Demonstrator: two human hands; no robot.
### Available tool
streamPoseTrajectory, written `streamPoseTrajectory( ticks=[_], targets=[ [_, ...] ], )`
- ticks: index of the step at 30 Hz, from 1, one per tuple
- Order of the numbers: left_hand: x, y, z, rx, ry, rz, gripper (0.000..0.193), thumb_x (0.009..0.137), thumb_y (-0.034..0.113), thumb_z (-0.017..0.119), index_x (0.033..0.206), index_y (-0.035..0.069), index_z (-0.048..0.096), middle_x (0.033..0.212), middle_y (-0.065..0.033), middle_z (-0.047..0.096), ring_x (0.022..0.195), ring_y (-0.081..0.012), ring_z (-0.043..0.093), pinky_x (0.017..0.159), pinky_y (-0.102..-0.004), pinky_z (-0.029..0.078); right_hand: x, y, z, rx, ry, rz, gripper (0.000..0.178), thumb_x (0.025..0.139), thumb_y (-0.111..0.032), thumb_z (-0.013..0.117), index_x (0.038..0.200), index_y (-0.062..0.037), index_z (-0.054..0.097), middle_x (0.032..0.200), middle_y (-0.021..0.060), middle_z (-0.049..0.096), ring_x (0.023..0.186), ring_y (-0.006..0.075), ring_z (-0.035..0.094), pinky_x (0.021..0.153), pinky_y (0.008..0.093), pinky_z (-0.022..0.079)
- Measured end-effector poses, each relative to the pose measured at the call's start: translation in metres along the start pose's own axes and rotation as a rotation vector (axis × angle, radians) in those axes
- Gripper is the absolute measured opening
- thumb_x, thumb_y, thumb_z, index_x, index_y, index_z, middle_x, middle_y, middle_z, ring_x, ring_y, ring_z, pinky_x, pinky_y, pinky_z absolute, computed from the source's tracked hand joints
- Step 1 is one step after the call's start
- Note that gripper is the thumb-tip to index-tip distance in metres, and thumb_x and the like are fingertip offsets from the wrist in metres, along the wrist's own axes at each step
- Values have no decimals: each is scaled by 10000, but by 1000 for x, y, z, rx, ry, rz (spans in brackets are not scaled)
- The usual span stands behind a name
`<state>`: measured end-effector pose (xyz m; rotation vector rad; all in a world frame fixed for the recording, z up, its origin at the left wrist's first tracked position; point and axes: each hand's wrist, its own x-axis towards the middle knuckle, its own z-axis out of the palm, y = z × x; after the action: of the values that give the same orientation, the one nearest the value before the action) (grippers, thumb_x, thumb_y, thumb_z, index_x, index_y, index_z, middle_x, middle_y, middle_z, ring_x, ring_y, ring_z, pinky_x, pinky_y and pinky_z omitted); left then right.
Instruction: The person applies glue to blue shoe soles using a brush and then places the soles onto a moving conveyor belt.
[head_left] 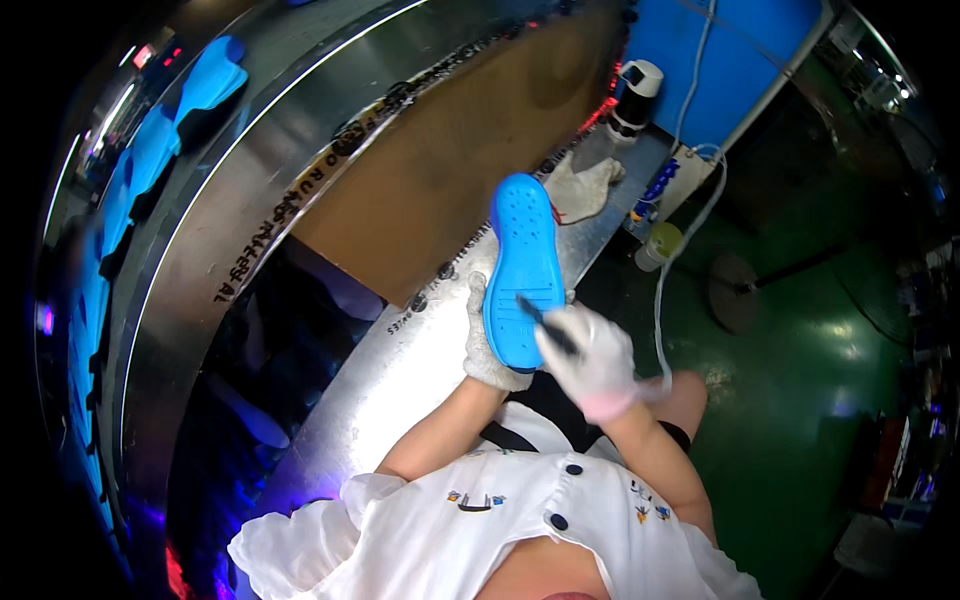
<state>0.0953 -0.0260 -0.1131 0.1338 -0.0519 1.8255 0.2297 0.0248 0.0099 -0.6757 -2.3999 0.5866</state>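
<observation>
Seen from the head view, a gloved left hand (486,362) grips a blue shoe sole (522,245) that extends ahead of it; the gloved right hand (592,362), just beside, clasps a dark, blurred tool (555,335). Beyond both, a pale glove (584,190) lies on the metal surface (345,405).

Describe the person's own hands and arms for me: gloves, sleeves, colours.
The left hand wears a pale grey, knit-looking glove. The right hand wears a white glove with a pink cuff. The left sleeve is white and puffy; both forearms are bare.
</observation>
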Motion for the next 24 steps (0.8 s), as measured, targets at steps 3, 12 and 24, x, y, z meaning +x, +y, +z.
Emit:
streamPoseTrajectory(
  ticks=[3, 12, 24],
  targets=[
    [0, 10, -4, -41, 16, -63, 911, 901, 753, 463, 1507, 76, 403, 1395, -229, 551, 1227, -424, 565, 1058, -553, 469, -9, 2, -20, 396, -49, 144, 104, 839, -161, 747, 931, -131, 708, 828, 108, 708, 717, 278, 703, 641, 378, 563],
    [-4, -27, 26, -166, -101, -130, 857, 948, 726, 417, 1496, 67, 391, 1398, -223, 538, 1234, -381, 560, 1072, -528, 455, 3, -8, -15, 642, 110, 18, 123, 823, -25, 756, 934, -41, 706, 806, 91, 715, 703, 169, 696, 669, 299, 552],
    [7, -1, 51, -62, 14, -176, 1051, 859, 826, 446, 1502, -1, 365, 1366, -324, 527, 1171, -451, 593, 1006, -568, 505, 3, -12, -37, 674, 139, 226, 205, 801, -7, 780, 994, -8, 711, 853, 154, 718, 756, 273, 707, 690, 343, 575]
  ],
)
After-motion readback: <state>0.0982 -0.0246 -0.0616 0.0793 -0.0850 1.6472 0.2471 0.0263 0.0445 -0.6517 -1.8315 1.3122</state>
